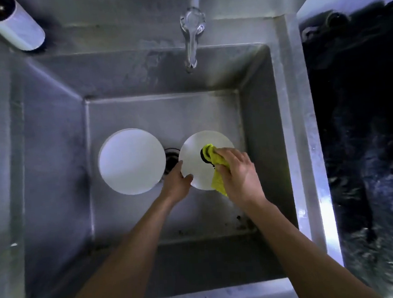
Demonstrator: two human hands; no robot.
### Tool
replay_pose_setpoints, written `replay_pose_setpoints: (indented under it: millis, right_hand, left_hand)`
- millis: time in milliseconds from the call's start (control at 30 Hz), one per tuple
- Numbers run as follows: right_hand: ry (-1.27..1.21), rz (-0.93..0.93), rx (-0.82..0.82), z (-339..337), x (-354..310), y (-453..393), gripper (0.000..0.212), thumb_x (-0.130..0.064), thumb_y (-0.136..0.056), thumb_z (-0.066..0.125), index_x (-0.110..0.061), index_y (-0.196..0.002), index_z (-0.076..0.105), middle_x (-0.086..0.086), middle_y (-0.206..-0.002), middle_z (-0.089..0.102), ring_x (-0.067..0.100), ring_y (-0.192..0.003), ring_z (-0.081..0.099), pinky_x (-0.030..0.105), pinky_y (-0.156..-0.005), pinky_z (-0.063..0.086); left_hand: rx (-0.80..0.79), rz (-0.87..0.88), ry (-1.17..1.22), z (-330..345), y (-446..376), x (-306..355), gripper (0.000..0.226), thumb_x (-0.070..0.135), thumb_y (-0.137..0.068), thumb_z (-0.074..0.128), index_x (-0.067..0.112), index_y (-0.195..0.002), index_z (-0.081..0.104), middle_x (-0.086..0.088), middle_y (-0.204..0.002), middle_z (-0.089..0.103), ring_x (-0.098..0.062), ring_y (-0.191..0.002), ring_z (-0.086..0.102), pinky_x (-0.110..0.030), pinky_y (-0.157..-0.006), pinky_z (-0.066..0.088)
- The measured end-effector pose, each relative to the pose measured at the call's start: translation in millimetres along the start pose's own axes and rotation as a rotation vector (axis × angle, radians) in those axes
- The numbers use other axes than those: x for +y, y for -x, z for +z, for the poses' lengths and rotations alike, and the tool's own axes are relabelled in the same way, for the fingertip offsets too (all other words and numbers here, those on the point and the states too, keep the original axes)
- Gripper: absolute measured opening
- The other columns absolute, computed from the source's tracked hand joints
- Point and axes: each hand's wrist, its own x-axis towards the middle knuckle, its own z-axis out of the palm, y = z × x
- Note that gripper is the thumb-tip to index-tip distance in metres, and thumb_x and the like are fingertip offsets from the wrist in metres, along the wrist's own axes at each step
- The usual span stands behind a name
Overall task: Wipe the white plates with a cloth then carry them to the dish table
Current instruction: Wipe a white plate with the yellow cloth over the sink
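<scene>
Two white plates are in the steel sink (55, 136). The larger-looking plate (132, 161) lies on the sink floor at the left. The other plate (195, 159) is held over the drain, and my left hand (178, 182) grips its lower left rim with the thumb on top. My right hand (236, 172) holds a yellow-green cloth (212, 158) bunched with a dark patch and presses it on the middle of that plate. A tail of the cloth hangs below the plate's right edge.
The tap (191, 35) juts out over the back of the sink. A dark drain (171, 160) shows between the plates. A white-labelled bottle (14, 24) stands on the rim at the back left. A dark counter (362, 112) lies to the right.
</scene>
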Motion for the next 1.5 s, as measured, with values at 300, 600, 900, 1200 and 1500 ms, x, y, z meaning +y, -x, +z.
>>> replay_pose_setpoints:
  millis: [300,600,900,1200,1500]
  right_hand:
    - [-0.023,0.022,-0.031,7,24,-5,0.036,-0.017,-0.099,0.056,-0.020,-0.135,0.058,0.002,-0.135,0.061,0.029,-0.119,0.053,0.054,-0.099,0.049]
    - [-0.047,0.042,-0.023,-2,25,4,0.035,-0.018,-0.100,0.056,-0.020,-0.135,0.057,0.001,-0.136,0.060,0.028,-0.121,0.052,0.054,-0.098,0.050]
    - [-0.066,0.055,-0.002,-8,25,20,0.036,-0.016,-0.100,0.056,-0.022,-0.135,0.056,-0.001,-0.136,0.059,0.026,-0.120,0.053,0.054,-0.095,0.051]
    - [-0.085,0.016,0.019,-36,15,45,0.036,-0.015,-0.098,0.057,-0.025,-0.133,0.056,-0.003,-0.133,0.060,0.025,-0.116,0.053,0.052,-0.095,0.049]
    - [-0.117,-0.122,0.056,-100,-30,60,0.039,-0.010,-0.095,0.059,-0.020,-0.133,0.061,0.000,-0.134,0.061,0.028,-0.117,0.053,0.050,-0.098,0.046]
  left_hand:
    - [0.091,-0.165,0.384,18,-23,-6,0.031,0.009,-0.093,0.059,0.012,-0.125,0.060,-0.008,-0.121,0.067,-0.031,-0.115,0.062,-0.048,-0.096,0.053]
    - [0.136,-0.325,0.661,24,-23,-1,0.024,0.001,-0.089,0.063,0.013,-0.108,0.070,-0.014,-0.115,0.072,-0.033,-0.103,0.070,-0.043,-0.079,0.062]
    - [0.016,-0.291,0.716,30,-13,23,0.038,-0.008,-0.090,0.047,0.004,-0.125,0.053,-0.023,-0.113,0.063,-0.033,-0.089,0.061,-0.040,-0.066,0.051]
    - [-0.046,-0.305,0.833,14,35,60,0.040,-0.009,-0.089,0.041,0.016,-0.112,0.063,-0.012,-0.103,0.070,-0.032,-0.087,0.069,-0.044,-0.057,0.062]
    - [-0.124,-0.178,0.852,-18,127,85,0.052,-0.009,-0.089,0.043,0.022,-0.125,0.063,-0.009,-0.104,0.075,-0.031,-0.087,0.074,-0.054,-0.079,0.062]
